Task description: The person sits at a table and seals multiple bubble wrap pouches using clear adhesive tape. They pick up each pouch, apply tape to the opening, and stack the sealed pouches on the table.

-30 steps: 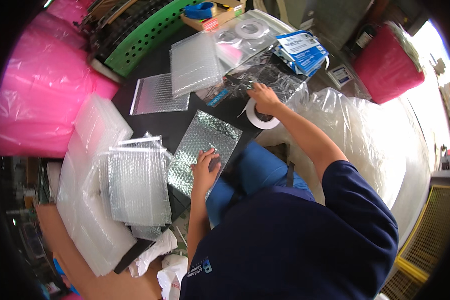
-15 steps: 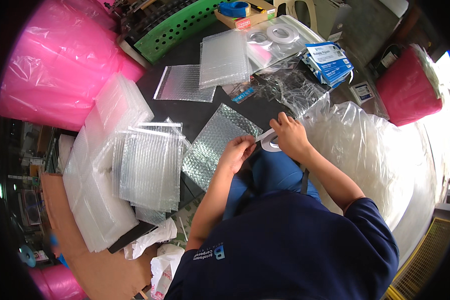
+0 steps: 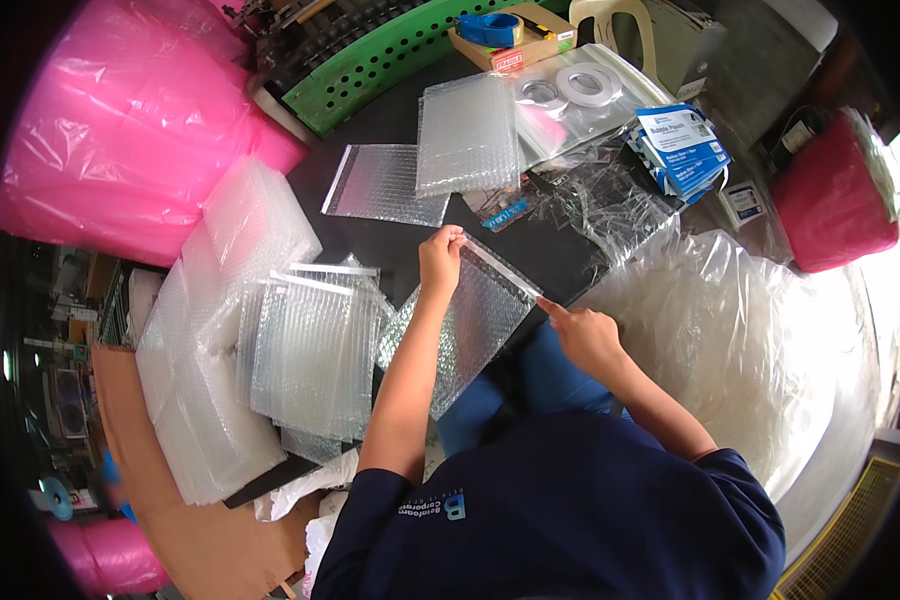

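Note:
A clear bubble-wrap pouch (image 3: 470, 325) lies at a slant on the dark table in front of me. A white tape strip (image 3: 503, 264) runs along its far edge. My left hand (image 3: 440, 262) is closed at the strip's far left end, thumb and fingers pinched together at the pouch corner. At the other end, my right hand (image 3: 585, 335) has its index finger stretched onto the strip, the remaining fingers partly curled under. No tape roll shows in either hand. My left forearm covers part of the pouch.
To the left lie stacked bubble pouches (image 3: 315, 350) and a tall bubble-wrap pile (image 3: 210, 350). More pouches (image 3: 468, 135), tape rolls (image 3: 587, 86) and blue-and-white printed cards (image 3: 682, 150) sit farther back. A big clear plastic bag (image 3: 740, 350) bulges at right.
The white tape roll has gone from my right hand and from view. My left hand has moved away from me to the pouch's far corner; the strip now lies along the pouch edge.

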Available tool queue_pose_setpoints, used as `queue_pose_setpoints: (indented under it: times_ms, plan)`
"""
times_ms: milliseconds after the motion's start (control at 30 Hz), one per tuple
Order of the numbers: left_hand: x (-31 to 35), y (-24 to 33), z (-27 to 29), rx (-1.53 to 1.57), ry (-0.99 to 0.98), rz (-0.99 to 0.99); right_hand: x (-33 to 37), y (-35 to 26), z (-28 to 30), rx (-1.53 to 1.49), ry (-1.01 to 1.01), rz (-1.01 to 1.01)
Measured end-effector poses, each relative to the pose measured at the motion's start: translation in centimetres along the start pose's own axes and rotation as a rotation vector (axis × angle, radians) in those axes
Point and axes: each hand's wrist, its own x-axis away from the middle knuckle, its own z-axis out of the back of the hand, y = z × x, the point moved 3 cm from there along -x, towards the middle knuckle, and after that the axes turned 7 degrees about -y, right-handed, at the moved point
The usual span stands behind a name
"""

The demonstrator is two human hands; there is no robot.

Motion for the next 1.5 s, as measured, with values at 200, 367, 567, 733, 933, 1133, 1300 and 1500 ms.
queue_pose_setpoints:
  times_ms: [200,367,567,733,933,1133,1300,1500]
  plan:
    - [-0.5,-1.5,-1.2,-0.141,0.049,0.004,-2.3,0.3,-0.1,0.017,-0.069,-0.073]
    - [-1.0,-1.7,-1.2,-0.127,-0.001,-0.002,-3.0,0.7,-0.2,0.020,-0.132,-0.109]
    - [-1.3,-1.3,-1.1,-0.171,-0.028,-0.006,-3.3,1.0,-0.1,0.014,-0.152,-0.120]
    - [-1.4,-1.9,-1.3,-0.207,-0.031,-0.024,-3.6,1.2,-0.3,0.027,-0.164,-0.110]
    - [-1.4,-2.3,-1.4,-0.224,-0.030,-0.022,-3.8,1.4,-0.8,0.025,-0.180,-0.103]
    - [-1.4,-1.7,-1.4,-0.257,-0.051,-0.014,-3.9,1.5,-1.2,0.044,-0.188,-0.108]
    - [-2.4,1.0,-0.5,-0.277,0.118,0.115,-4.1,1.9,-2.0,0.041,-0.195,-0.140]
    - [2.6,5.2,-5.8,0.049,-0.369,0.264,-3.8,2.3,-2.2,0.053,-0.224,-0.167]
